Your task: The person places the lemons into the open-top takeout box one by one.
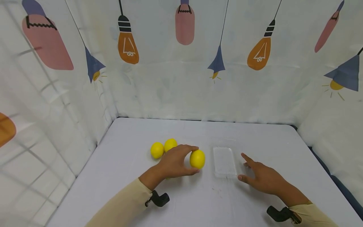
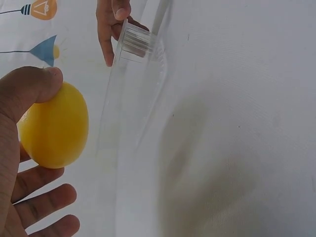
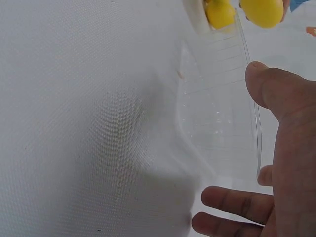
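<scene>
A smooth yellow lemon (image 1: 197,159) is pinched between the thumb and fingers of my left hand (image 1: 175,160), raised over the table left of the clear plastic container (image 1: 225,160). In the left wrist view the lemon (image 2: 55,126) sits against the thumb and forefinger while the other fingers spread out below it. My right hand (image 1: 262,177) is at the container's right side, thumb and forefinger spread apart. The right wrist view has the right thumb (image 3: 261,79) overlapping the rim of the see-through container (image 3: 217,108), with the other fingers near its end.
Two more lemons, a left one (image 1: 157,150) and a right one (image 1: 170,144), lie on the white table (image 1: 136,132) behind my left hand. White curtains (image 1: 170,85) printed with lamps and bulbs stand around the table's back and sides.
</scene>
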`<action>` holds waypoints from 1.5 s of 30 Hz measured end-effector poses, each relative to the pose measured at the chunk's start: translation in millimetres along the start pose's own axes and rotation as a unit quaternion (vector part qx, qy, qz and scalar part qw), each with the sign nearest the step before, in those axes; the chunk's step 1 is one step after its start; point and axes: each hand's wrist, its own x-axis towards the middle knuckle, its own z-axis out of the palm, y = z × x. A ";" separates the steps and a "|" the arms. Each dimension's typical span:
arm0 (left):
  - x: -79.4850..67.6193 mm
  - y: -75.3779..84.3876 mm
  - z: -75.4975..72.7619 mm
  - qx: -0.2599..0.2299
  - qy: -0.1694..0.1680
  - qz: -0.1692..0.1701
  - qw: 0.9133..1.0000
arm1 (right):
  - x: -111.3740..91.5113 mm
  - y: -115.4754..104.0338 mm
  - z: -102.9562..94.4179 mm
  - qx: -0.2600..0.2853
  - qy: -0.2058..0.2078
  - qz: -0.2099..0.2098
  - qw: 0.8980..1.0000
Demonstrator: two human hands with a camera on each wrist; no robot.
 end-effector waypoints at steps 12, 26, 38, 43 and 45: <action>7.0 5.4 4.7 -0.009 0.000 0.008 1.000 | -0.9 -1.5 -1.3 -0.012 0.011 0.002 1.000; 17.4 11.0 12.8 -0.005 0.005 0.016 1.000 | -0.4 -3.0 -0.5 -0.019 0.004 0.012 1.000; 23.9 20.7 12.6 -0.003 0.003 0.025 1.000 | 0.2 -3.3 0.0 -0.026 0.006 0.011 1.000; 25.9 21.7 14.4 -0.008 -0.001 0.021 1.000 | 0.8 -2.9 0.4 -0.026 0.005 0.012 1.000; 27.0 21.7 16.1 -0.011 -0.002 0.021 1.000 | 1.1 -2.7 0.4 -0.027 0.005 0.012 1.000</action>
